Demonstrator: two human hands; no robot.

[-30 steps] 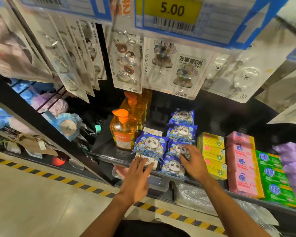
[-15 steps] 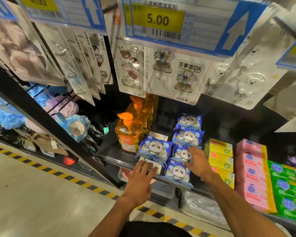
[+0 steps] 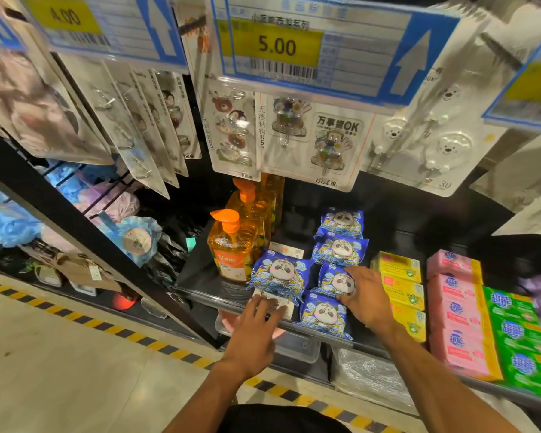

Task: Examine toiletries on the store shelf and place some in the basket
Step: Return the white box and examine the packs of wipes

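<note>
The left hand (image 3: 256, 334) lays straight fingers (image 3: 264, 307) on a white box (image 3: 287, 310) at the shelf's (image 3: 197, 276) near edge, while the right hand (image 3: 366, 296) rests spread, relaxed fingers on the blue panda pack (image 3: 329, 280) just right of it.

Dim shelf recess, blurred warped edges

Blue panda-print packets (image 3: 340, 249) lie flat in a column at the centre of the dark shelf (image 3: 200, 278). Another panda packet (image 3: 280, 273) sits tilted on a small white box (image 3: 290, 309) to their left. Orange pump bottles (image 3: 231, 245) stand upright further left. Yellow boxes (image 3: 400, 270), pink boxes (image 3: 453, 310) and green boxes (image 3: 512, 335) lie in rows to the right.
</note>
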